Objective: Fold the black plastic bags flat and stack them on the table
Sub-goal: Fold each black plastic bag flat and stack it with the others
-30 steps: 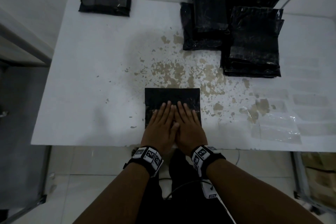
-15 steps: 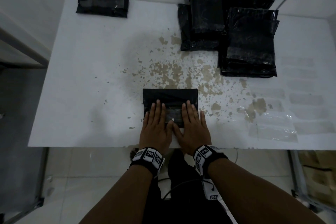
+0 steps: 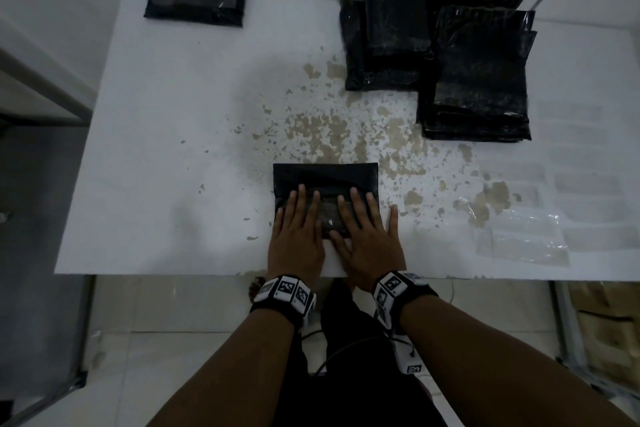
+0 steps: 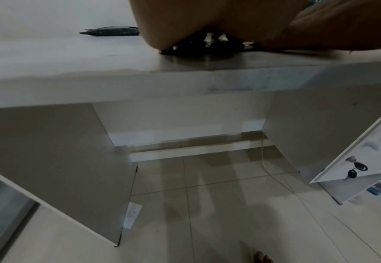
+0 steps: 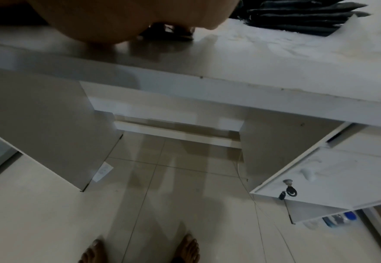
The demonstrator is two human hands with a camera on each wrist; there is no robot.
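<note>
Both hands are flat on a folded black plastic bag (image 3: 323, 184) near the front edge of the white counter (image 3: 166, 163). The left hand (image 3: 297, 236) has straight fingers pressing the bag's left side, and the right hand (image 3: 367, 239) is spread wide on its right side, with the little finger off on the bare counter. A finished folded bag (image 3: 195, 2) sits in the far left corner. The messy pile of unfolded black bags (image 3: 450, 55) is far right. Some clear plastic sheet (image 3: 519, 232) lies near right.
</note>
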